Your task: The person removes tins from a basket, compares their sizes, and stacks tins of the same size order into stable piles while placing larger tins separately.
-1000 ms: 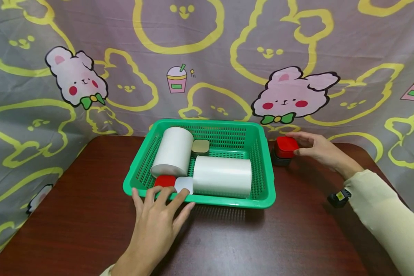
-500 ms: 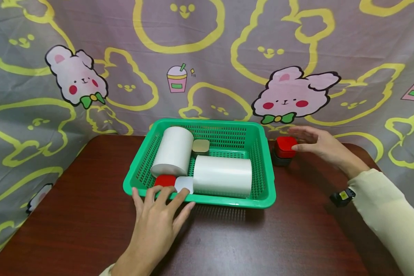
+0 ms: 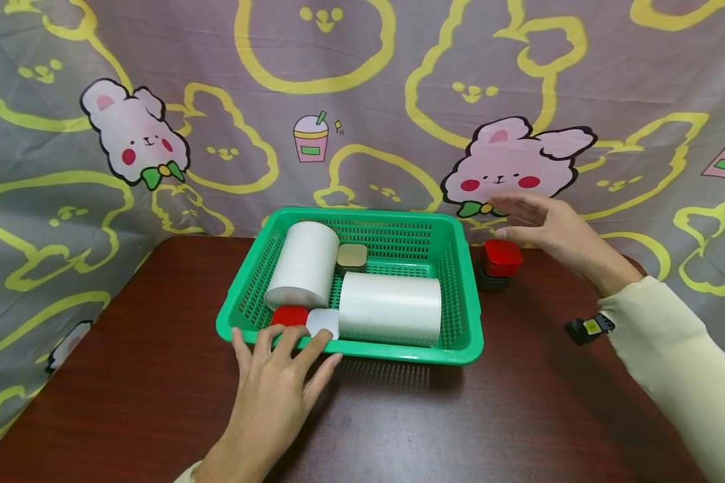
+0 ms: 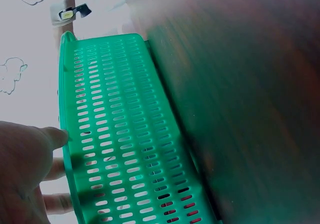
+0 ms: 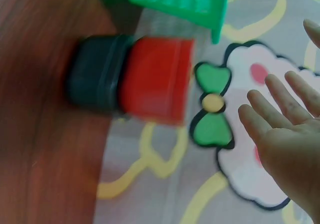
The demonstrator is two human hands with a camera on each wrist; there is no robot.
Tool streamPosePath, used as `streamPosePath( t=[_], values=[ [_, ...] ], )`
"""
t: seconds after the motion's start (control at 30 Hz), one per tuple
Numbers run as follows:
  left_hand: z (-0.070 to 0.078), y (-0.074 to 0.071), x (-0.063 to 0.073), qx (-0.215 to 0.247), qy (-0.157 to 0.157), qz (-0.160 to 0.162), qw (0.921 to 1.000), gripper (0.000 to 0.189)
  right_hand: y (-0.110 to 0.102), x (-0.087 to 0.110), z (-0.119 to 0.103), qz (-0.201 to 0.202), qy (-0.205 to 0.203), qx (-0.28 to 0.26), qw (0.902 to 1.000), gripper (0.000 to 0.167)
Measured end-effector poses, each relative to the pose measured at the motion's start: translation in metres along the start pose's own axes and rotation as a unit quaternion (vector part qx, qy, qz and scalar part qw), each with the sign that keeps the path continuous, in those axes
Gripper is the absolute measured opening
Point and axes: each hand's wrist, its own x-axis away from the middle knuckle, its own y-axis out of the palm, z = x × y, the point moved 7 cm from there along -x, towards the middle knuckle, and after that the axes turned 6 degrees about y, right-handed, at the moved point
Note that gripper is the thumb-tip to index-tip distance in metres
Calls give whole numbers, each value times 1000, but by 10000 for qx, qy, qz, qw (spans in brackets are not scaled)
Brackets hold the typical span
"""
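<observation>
Where its top (image 3: 502, 251) shows, the red box (image 3: 501, 260) looks plain.

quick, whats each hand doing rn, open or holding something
Left hand: open, fingers resting on the near rim of the green slotted basket.
Right hand: open, holding nothing, above the stacked red container.

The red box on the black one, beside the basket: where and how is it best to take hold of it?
Probably by the near and far walls of the red box, the right hand coming from above and the right. It sits upright on the black box, so its walls are raised and reachable; the basket stands close on its left.
</observation>
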Motion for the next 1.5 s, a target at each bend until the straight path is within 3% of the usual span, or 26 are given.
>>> streamPosePath(
  t=[0.23,0.5,0.73,0.93,1.07,1.27,1.5],
  values=[
    [-1,-1,1,-8,-17,46,10000,64,16,-4,-39,-261,-202,-284,9991,60],
    [-3,-1,2,-22,1,49,10000,64,36,-21,-81,-644,-531,-483,9953,59],
    [-3,-1,2,-34,-20,5,10000,64,55,-42,-108,-875,-1146,-512,9882,53],
    [-3,0,2,-47,-18,25,10000,64,76,-58,-120,-1277,-1435,-555,9798,53],
    [-3,0,2,-54,-17,57,10000,63,89,-68,-124,-1606,-1346,-657,9756,54],
    [-2,-1,1,-79,-8,77,9999,63,101,-79,-132,-1707,-1287,-508,9756,52],
    [-1,0,0,-103,29,43,9999,63,119,-92,-131,-2127,-1176,-721,9673,52]
  ],
)
